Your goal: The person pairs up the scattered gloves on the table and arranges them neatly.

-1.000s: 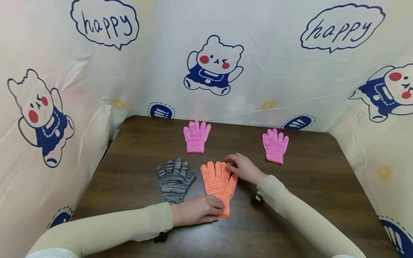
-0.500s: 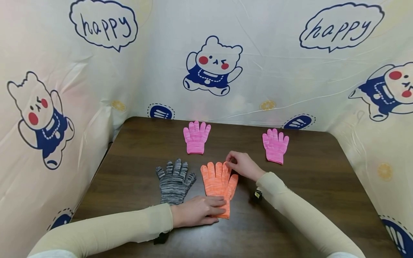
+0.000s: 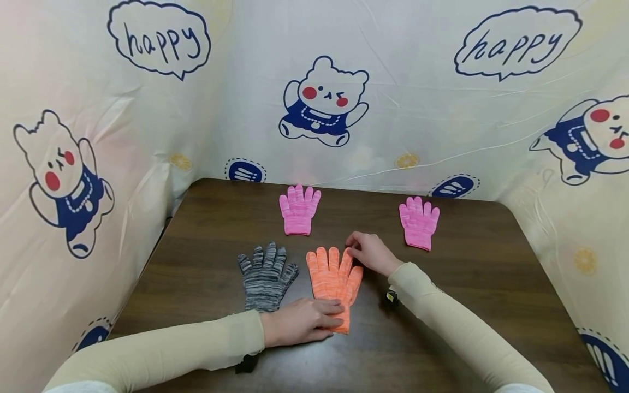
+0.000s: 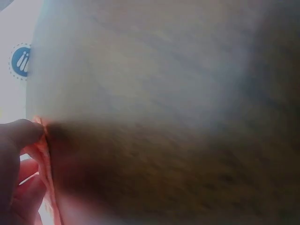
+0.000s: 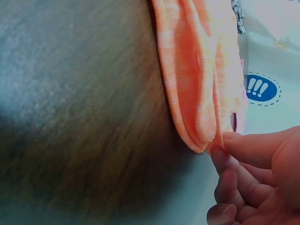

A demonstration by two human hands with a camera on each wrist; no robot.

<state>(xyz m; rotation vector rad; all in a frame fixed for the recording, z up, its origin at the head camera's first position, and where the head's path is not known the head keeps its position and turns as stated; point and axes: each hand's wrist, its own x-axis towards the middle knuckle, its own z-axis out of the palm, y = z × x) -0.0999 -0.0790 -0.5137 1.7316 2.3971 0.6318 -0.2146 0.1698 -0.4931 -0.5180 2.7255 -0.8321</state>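
An orange knit glove (image 3: 330, 275) lies flat on the table, fingers pointing away and cuff toward me. Across its cuff rests my left hand (image 3: 302, 322), the fingers laid over the fabric and the thumb at the cuff's near corner. In the left wrist view the thumb and fingertips touch the orange cuff edge (image 4: 48, 171). My right hand (image 3: 373, 252) pinches one fingertip of the same glove between thumb and index finger, as the right wrist view shows beside the orange fabric (image 5: 185, 84). Left of it lies a grey-and-black knit glove (image 3: 265, 281), its cuff hidden behind my left hand.
Two smaller pink gloves lie farther back: a left one (image 3: 300, 212) and a right one (image 3: 419, 222). The dark wooden table (image 3: 467, 284) meets a printed curtain (image 3: 417, 109) at the back and sides. A small dark device (image 3: 391, 297) sits under my right wrist.
My right hand has shifted very slightly to the right at the orange glove's fingertip. The left hand's fingers have spread a little over the cuff. The gloves lie nearly unchanged.
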